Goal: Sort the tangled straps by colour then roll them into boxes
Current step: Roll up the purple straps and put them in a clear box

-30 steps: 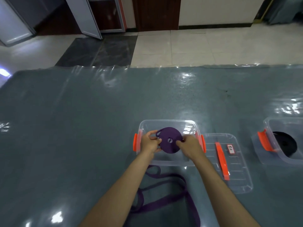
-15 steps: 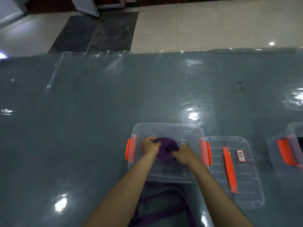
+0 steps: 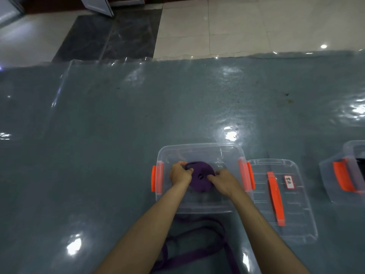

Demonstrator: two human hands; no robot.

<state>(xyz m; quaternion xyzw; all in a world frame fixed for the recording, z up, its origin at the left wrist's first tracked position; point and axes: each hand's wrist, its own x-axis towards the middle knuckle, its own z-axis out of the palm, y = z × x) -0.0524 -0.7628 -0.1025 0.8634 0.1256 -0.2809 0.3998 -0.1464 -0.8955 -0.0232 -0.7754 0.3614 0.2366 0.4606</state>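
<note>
A rolled purple strap [image 3: 200, 177] lies flat inside a clear plastic box [image 3: 199, 150] with orange side clips. My left hand [image 3: 179, 174] grips the roll's left edge and my right hand [image 3: 225, 181] grips its right edge, both reaching down into the box. More loose purple strap [image 3: 189, 254] lies in loops on the table between my forearms, close to the near edge of the view.
The box's clear lid [image 3: 296, 214] with an orange handle and a white label lies just right of the box. A second clear box [image 3: 335, 175] with an orange clip stands at the far right, something black inside. The table [image 3: 98, 135] is grey under shiny plastic film.
Both hands have lowered the purple roll from above the rim down into the box. The camera has tilted down and moved closer.
</note>
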